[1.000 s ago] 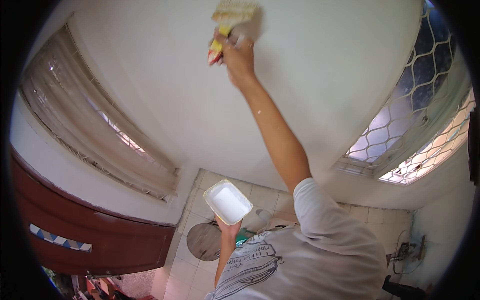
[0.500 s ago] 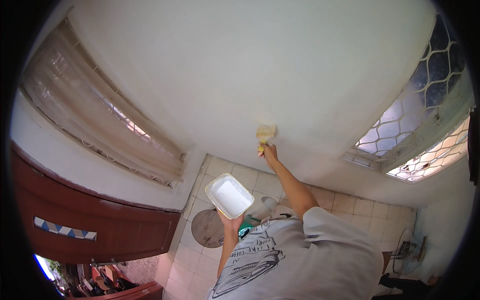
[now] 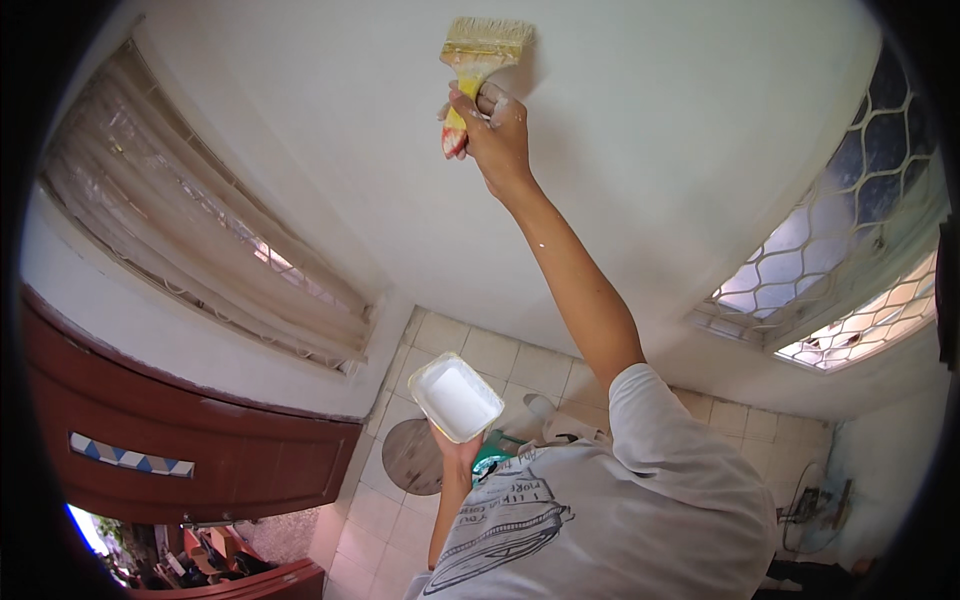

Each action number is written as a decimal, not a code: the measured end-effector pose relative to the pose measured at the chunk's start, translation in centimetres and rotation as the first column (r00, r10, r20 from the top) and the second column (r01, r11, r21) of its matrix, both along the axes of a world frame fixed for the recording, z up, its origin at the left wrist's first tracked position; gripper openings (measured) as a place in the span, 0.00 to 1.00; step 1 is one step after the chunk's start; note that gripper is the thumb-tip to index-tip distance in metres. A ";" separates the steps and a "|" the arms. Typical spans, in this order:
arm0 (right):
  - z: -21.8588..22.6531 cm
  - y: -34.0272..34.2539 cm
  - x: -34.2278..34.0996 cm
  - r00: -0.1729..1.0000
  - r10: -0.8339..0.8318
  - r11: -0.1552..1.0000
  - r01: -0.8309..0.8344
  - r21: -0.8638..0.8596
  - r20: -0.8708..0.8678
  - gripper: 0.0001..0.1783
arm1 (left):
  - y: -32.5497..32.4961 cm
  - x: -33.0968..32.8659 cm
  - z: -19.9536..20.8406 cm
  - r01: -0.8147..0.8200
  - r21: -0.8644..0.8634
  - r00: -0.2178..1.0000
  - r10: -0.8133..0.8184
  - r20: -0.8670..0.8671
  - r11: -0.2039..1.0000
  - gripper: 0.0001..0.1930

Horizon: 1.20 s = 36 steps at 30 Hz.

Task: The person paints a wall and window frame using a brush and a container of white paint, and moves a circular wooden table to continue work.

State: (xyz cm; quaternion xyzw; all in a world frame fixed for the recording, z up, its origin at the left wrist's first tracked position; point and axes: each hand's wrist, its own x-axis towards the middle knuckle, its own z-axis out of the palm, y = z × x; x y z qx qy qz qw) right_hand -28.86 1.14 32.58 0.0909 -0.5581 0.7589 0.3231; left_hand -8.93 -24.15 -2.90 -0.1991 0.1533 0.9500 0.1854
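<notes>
A wide paintbrush (image 3: 468,75) with a yellow handle, red at its end, is gripped in my right hand (image 3: 500,135). Its pale bristles point up against the white wall (image 3: 640,130), high in front of me; I cannot tell whether they touch it. White paint flecks mark my fingers and forearm. Low on the left, my left hand (image 3: 457,447) supports a rectangular tub (image 3: 425,408) from below. White paint (image 3: 462,398) lies inside the tub. Most of the left fingers are hidden under it.
On the left are a curtained window (image 3: 200,210) and a red-brown door (image 3: 230,440). A window with a white grille (image 3: 830,220) is at the right. Below, a round wooden top (image 3: 408,465) and a green object (image 3: 497,452) stand over the tiled floor (image 3: 375,508). A fan (image 3: 818,510) sits lower right.
My right arm has reached upward, carrying the paintbrush from low on the wall to high up and slightly left. The tub in my left hand has stayed almost in place.
</notes>
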 end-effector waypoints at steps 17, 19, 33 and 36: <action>-35.2 -1.8 -3.5 0.831 0.261 0.920 -0.059 -0.388 0.492 0.07 | -0.5 0.0 -0.7 -0.012 0.061 0.998 0.015 -0.057 0.998 0.26; -26.6 -2.7 -6.3 0.892 0.292 0.905 -0.141 -0.401 0.345 0.09 | -1.0 0.0 -0.4 -0.027 0.052 0.999 0.029 -0.041 0.998 0.26; 0.2 -2.5 -12.8 1.000 0.013 0.974 -0.018 0.226 0.024 0.14 | 0.1 -1.4 -0.9 -0.108 0.122 0.991 0.116 -0.060 0.987 0.26; -14.4 -3.7 -13.4 0.986 -0.024 0.985 -0.004 0.170 0.162 0.17 | -0.5 -1.0 -1.4 -0.138 0.119 0.987 0.146 -0.065 0.983 0.26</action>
